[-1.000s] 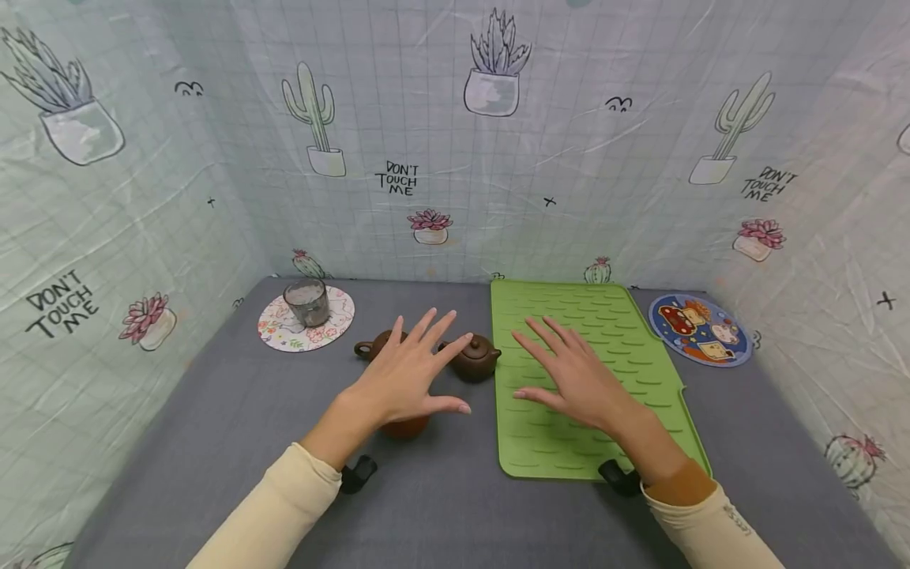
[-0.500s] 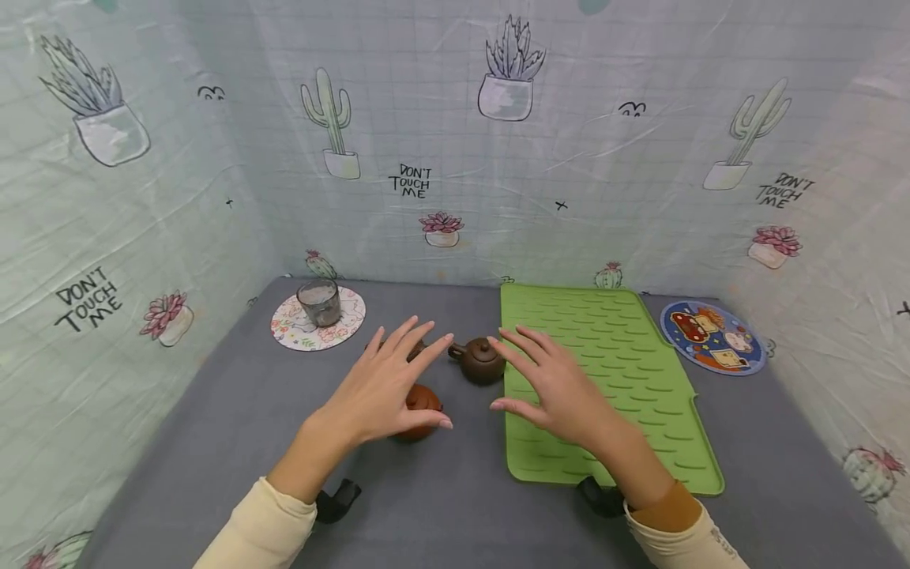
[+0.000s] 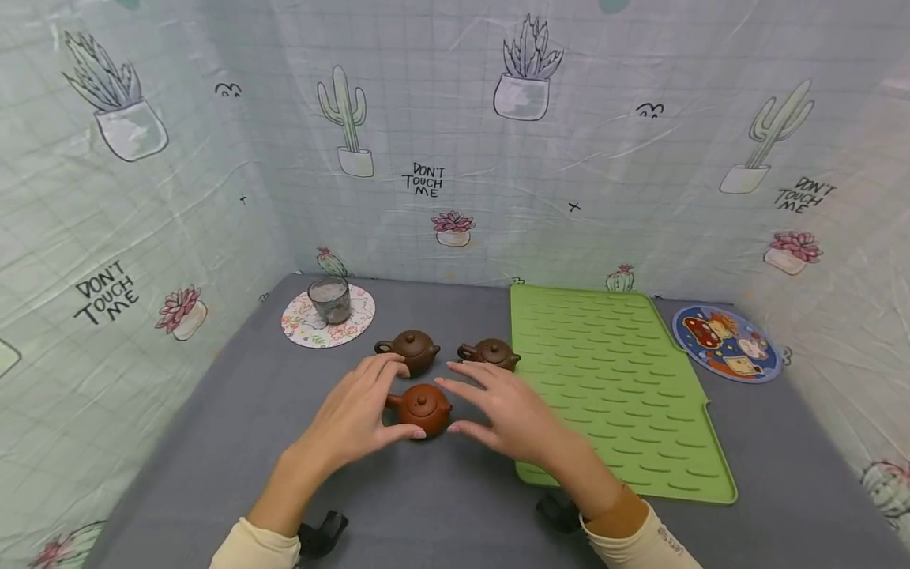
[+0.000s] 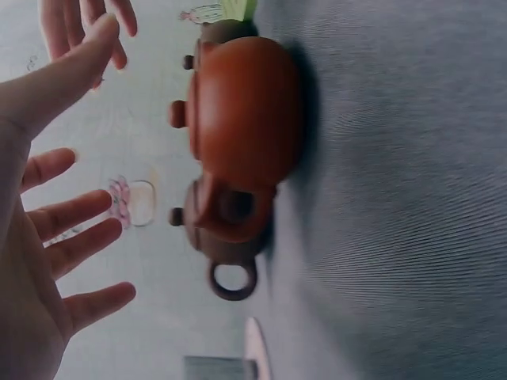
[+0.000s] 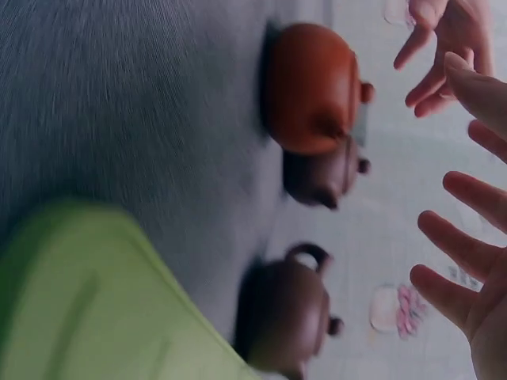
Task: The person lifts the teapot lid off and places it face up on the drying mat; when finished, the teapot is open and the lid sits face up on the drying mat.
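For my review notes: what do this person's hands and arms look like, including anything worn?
The left hand and right hand are ungloved. Cream fabric sleeves end on the forearms, the right one bearing small grey markings. A brown band shows at the right sleeve's edge, and a small black angular piece beside each forearm.

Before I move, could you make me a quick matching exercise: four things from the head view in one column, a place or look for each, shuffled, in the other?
Things:
1. Glass
2. Orange teapot
3. Mat
4. Blue coaster

Places or looks:
A. Flat and green
B. In the head view, between the left hand and the right hand
C. Just beyond the mat's right edge
D. Standing on the floral coaster

Pairs: 1-D, 2-B, 3-A, 4-C
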The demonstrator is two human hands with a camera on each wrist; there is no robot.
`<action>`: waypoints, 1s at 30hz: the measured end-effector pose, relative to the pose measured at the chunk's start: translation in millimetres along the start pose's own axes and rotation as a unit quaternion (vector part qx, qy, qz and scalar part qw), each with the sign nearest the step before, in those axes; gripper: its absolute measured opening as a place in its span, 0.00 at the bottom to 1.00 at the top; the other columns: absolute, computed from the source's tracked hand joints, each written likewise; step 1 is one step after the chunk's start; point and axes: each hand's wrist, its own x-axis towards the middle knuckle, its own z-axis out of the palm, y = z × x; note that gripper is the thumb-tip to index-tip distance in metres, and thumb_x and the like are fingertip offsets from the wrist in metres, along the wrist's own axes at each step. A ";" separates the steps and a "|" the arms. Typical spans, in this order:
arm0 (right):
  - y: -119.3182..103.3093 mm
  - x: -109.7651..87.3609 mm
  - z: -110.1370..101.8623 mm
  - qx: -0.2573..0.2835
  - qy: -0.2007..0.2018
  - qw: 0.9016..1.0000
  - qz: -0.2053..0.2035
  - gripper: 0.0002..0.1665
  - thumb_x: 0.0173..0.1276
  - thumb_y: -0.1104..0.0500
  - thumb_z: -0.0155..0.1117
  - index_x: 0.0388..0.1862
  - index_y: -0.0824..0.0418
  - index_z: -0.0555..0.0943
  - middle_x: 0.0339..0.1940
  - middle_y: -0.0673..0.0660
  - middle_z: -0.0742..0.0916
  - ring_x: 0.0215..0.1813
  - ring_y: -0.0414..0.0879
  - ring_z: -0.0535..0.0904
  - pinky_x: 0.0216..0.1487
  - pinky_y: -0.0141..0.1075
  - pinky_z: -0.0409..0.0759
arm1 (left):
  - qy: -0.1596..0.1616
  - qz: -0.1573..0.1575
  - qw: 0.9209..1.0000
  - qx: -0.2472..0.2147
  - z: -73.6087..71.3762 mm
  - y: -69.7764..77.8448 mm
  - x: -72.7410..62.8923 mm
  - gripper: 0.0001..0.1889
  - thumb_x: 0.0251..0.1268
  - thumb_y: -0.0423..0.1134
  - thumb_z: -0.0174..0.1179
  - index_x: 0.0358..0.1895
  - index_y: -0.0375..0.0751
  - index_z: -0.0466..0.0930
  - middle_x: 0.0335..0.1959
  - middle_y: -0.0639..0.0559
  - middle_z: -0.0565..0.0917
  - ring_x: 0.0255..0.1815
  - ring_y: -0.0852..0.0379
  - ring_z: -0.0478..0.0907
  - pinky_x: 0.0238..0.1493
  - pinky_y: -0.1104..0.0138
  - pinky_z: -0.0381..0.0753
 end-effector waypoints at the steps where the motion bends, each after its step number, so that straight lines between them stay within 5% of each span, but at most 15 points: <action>1: -2.2 2.6 4.2 0.002 -0.010 1.000 -0.002 0.38 0.66 0.39 0.71 0.73 0.45 0.74 0.75 0.54 0.77 0.74 0.51 0.75 0.71 0.52 0.77 | -0.002 -0.008 1.000 -0.002 2.0 -1.2 -1.9 0.40 0.46 0.66 0.77 0.57 0.45 0.75 0.61 0.49 0.78 0.60 0.49 0.77 0.57 0.52 0.80; 7: -11.5 11.7 25.1 0.018 -0.048 0.998 -0.021 0.31 0.69 0.40 0.69 0.70 0.42 0.78 0.73 0.55 0.79 0.71 0.50 0.78 0.69 0.47 0.79 | -0.006 -0.038 0.999 -0.025 18.3 -8.0 -10.7 0.34 0.45 0.62 0.78 0.50 0.48 0.76 0.47 0.56 0.79 0.43 0.60 0.73 0.42 0.62 0.78; 17: -15.2 14.6 37.6 0.005 -0.050 0.998 -0.031 0.28 0.71 0.41 0.67 0.69 0.44 0.80 0.72 0.53 0.81 0.69 0.49 0.80 0.67 0.43 0.81 | -0.010 -0.056 0.996 -0.065 32.9 -15.6 -13.7 0.26 0.48 0.55 0.79 0.46 0.51 0.79 0.42 0.59 0.79 0.44 0.62 0.75 0.45 0.63 0.80; 30: -15.9 17.4 46.5 -0.020 -0.034 0.999 -0.014 0.27 0.71 0.43 0.67 0.68 0.44 0.80 0.72 0.49 0.81 0.65 0.45 0.80 0.59 0.39 0.84 | -0.010 -0.064 0.996 -0.064 40.3 -17.0 -12.5 0.21 0.50 0.52 0.79 0.43 0.51 0.79 0.41 0.58 0.78 0.42 0.62 0.76 0.42 0.65 0.80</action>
